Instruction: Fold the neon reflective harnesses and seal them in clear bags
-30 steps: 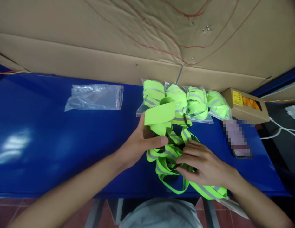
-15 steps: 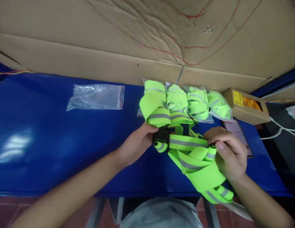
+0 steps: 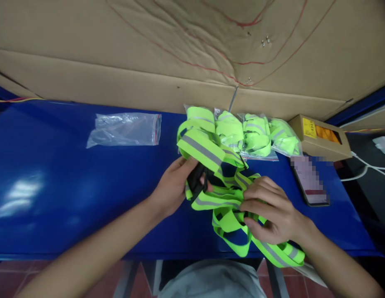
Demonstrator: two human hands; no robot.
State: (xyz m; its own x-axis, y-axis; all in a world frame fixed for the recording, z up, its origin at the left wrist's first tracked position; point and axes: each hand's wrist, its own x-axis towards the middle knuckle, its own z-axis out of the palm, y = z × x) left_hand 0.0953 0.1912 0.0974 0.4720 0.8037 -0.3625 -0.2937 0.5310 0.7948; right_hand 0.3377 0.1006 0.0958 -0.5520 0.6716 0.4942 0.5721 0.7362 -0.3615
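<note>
A tangle of neon-green reflective straps (image 3: 223,194) with grey stripes lies on the blue table (image 3: 71,186) in front of me. My left hand (image 3: 174,186) is closed on the straps at a black buckle (image 3: 195,180). My right hand (image 3: 270,209) grips the lower loops of the same straps, fingers curled round them. One end of the strap hangs over the table's front edge at the right.
Several clear bags of folded green straps (image 3: 251,136) lie at the back against a cardboard sheet (image 3: 192,49). An empty zip bag (image 3: 126,130) lies at left. A small cardboard box (image 3: 319,136), a phone (image 3: 309,180) and white cables (image 3: 366,169) are at right.
My right hand has come down and left from the raised strap onto the lower loops. The straps have bunched back together on the table, and my left hand still holds the buckle.
</note>
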